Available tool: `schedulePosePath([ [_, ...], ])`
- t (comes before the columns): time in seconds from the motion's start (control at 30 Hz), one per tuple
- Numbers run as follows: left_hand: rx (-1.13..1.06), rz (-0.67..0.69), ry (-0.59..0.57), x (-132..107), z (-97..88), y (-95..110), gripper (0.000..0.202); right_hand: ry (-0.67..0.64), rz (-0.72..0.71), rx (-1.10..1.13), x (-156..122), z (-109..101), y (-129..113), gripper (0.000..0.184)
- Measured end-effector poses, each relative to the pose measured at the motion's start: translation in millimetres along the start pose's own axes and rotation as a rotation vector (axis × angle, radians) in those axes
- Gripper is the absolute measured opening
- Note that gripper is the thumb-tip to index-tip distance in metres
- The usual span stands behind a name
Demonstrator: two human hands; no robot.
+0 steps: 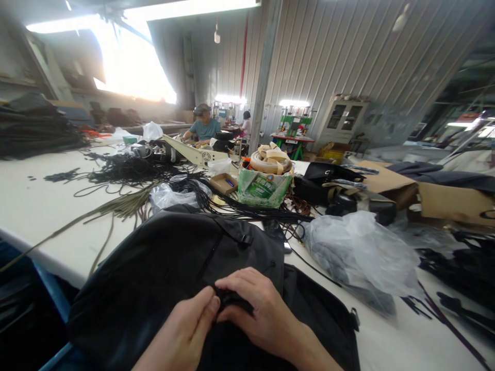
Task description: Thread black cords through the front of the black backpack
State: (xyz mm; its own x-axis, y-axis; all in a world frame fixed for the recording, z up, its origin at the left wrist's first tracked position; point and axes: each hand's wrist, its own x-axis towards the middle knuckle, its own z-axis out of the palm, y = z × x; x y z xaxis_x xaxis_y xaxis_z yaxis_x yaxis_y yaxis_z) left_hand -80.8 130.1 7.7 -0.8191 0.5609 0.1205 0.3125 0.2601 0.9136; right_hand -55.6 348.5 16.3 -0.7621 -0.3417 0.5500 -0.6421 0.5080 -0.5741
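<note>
A black bag [166, 273] lies on the white table [42, 206] right in front of me. My left hand [185, 330] and my right hand [257, 309] meet over its near part. Both hands pinch a small black piece [232, 299] of the bag between fingers and thumbs; I cannot make out what the piece is. A zipper line [211, 255] and a black buckle [245, 238] show on the bag's top, beyond my hands.
Black cords [127, 170] and olive straps [119, 206] spread over the table's left. A clear plastic bag [359, 252] lies at right. A green box [263, 188] with tape rolls stands behind. Cardboard [452, 203] sits far right. Two people work at the back.
</note>
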Motion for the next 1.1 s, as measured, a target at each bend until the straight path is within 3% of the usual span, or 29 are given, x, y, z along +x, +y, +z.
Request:
schedulePosePath([
  [0.13,0.281,0.283,0.077,0,-4.5,-5,0.026,-0.054,-0.113,-0.116,0,2,-3,0.033],
  [0.33,0.616,0.527,0.058,7,-16.2,-19,0.022,-0.059,-0.099,-0.292,-2,1,-2,0.030],
  [0.57,0.545,0.339,0.115,9,-63.3,-5,0.034,0.069,0.043,-0.289,-2,-12,4,0.029],
  [0.7,0.478,0.226,0.123,12,-63.6,-1,0.043,0.074,0.126,-0.284,-2,-13,5,0.027],
  [0.8,0.466,0.144,0.133,17,-60.8,-9,0.046,0.056,0.180,-0.312,-4,-15,11,0.027],
  [0.93,0.455,0.068,0.191,22,-73.6,-28,0.049,-0.005,0.230,-0.338,-8,-24,22,0.029],
  [1.1,0.614,0.005,0.068,23,-93.9,-35,0.048,-0.107,0.277,-0.360,-10,-36,28,0.026],
])
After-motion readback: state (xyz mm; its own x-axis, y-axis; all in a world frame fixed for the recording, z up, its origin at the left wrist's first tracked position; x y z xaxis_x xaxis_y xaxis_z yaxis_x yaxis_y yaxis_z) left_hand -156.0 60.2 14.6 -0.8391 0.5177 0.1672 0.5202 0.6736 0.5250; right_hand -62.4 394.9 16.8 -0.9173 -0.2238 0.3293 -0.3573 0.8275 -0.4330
